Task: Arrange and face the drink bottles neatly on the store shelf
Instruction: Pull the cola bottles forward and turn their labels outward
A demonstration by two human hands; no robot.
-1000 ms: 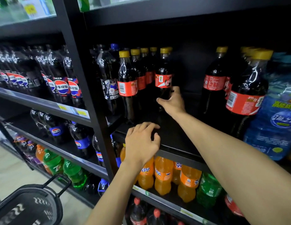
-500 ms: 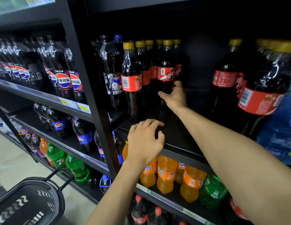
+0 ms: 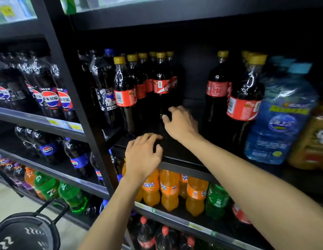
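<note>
Six small cola bottles (image 3: 125, 94) with yellow caps stand in the middle of the frame. To their right are at least three big cola bottles (image 3: 244, 109), the rear ones hard to tell apart. At lower centre I count four orange soda bottles (image 3: 168, 190), with a fifth half hidden. There are three green bottles (image 3: 46, 188), three red caps (image 3: 165, 230) at the bottom edge, one blue water jug (image 3: 283, 120) in plain view at right, and one basket (image 3: 40, 230) at lower left.

We see a black basket (image 3: 22, 233) w/ a handle at bottom left, a pale floor (image 3: 11, 202) & yellow price tags (image 3: 75, 126).
</note>
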